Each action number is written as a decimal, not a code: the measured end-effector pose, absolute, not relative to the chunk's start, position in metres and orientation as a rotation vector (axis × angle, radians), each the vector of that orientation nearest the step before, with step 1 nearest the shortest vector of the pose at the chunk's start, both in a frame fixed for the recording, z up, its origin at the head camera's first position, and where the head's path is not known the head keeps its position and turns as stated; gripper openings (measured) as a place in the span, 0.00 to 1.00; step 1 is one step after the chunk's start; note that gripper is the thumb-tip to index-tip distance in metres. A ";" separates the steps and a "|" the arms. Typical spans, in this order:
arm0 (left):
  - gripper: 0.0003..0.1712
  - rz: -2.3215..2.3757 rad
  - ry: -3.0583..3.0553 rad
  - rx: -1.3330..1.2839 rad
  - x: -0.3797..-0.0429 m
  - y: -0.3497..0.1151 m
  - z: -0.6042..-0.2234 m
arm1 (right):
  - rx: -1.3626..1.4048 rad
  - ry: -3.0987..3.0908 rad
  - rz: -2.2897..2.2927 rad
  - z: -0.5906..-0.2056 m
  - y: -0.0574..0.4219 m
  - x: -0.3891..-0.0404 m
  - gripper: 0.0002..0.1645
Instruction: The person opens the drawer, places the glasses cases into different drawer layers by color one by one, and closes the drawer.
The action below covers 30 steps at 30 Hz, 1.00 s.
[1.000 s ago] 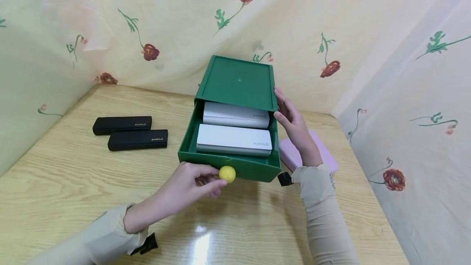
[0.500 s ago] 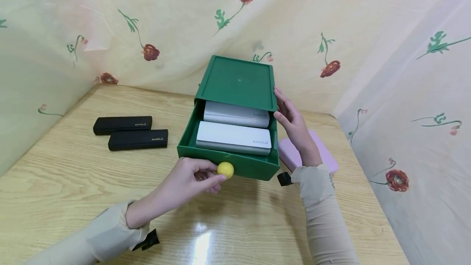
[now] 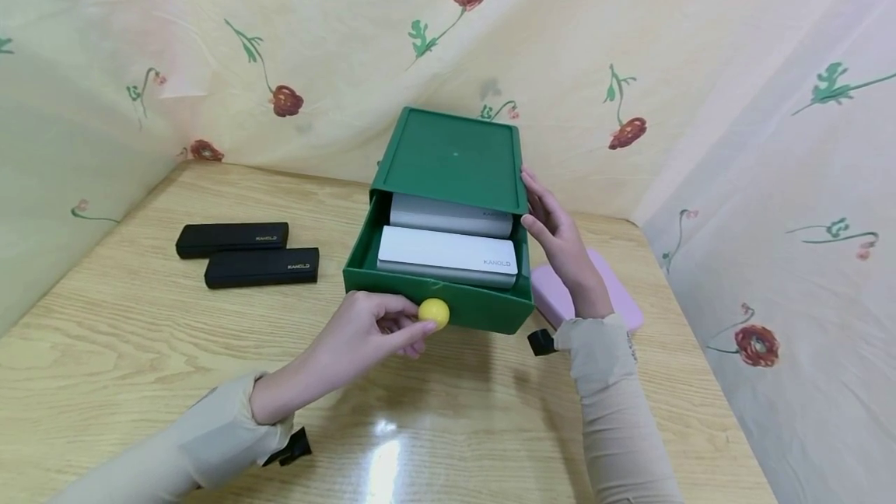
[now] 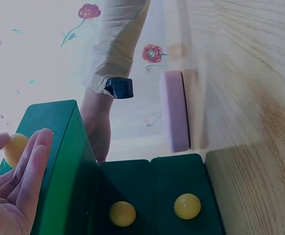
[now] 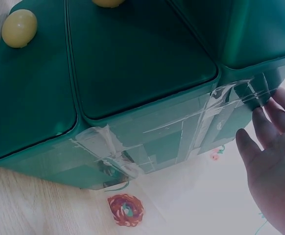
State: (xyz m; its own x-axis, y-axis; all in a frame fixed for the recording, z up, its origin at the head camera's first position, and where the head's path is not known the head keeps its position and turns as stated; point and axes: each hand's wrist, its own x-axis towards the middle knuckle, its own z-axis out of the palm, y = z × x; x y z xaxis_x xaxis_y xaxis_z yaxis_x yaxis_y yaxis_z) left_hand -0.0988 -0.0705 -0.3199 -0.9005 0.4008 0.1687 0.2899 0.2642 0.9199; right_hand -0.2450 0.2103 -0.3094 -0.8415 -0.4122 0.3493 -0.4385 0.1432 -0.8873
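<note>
A green cabinet point(image 3: 455, 158) stands with its top drawer point(image 3: 490, 313) pulled partly out. Thumb and fingers of my left hand point(image 3: 371, 325) pinch the round yellow knob point(image 3: 434, 313) on that drawer's front. My right hand point(image 3: 563, 247) rests its fingertips on the cabinet's right side, fingers extended. Inside the drawer lie two white oblong cases marked KANOLD: the front case point(image 3: 444, 251) shows fully, while the rear case point(image 3: 451, 212) is partly hidden under the cabinet top. In the left wrist view, two closed lower drawers point(image 4: 128, 181) with yellow knobs appear below the open one.
Two black KANOLD cases point(image 3: 262, 267) lie on the wooden table point(image 3: 210, 341) to the cabinet's left. A pink case point(image 3: 609, 286) lies to its right, partly behind my right wrist. Flower-printed cloth point(image 3: 350, 37) hangs behind and on both sides. Clear tape point(image 5: 181, 129) runs along the cabinet's side.
The drawer has slid slightly inward, with my left hand moving along on the knob. The rear white case has gone further under the cabinet top. My right hand stays in place.
</note>
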 end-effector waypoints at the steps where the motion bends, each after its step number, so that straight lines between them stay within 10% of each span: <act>1: 0.16 1.728 2.413 0.660 -0.100 -0.070 -0.320 | 0.877 -2.360 1.840 -0.309 0.210 -0.245 0.34; 30: 0.15 1.784 2.417 0.595 -0.132 -0.065 -0.319 | 0.895 -2.347 1.800 -0.311 0.211 -0.244 0.33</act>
State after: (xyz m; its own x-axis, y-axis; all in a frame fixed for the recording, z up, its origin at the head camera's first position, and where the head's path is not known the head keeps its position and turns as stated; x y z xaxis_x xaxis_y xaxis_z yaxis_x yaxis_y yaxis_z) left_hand -0.1317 -0.0648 -0.3194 -0.9215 0.3524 0.1631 0.2597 0.2471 0.9335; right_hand -0.2445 0.2113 -0.3106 -0.8311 -0.4098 0.3759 -0.4693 0.1542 -0.8695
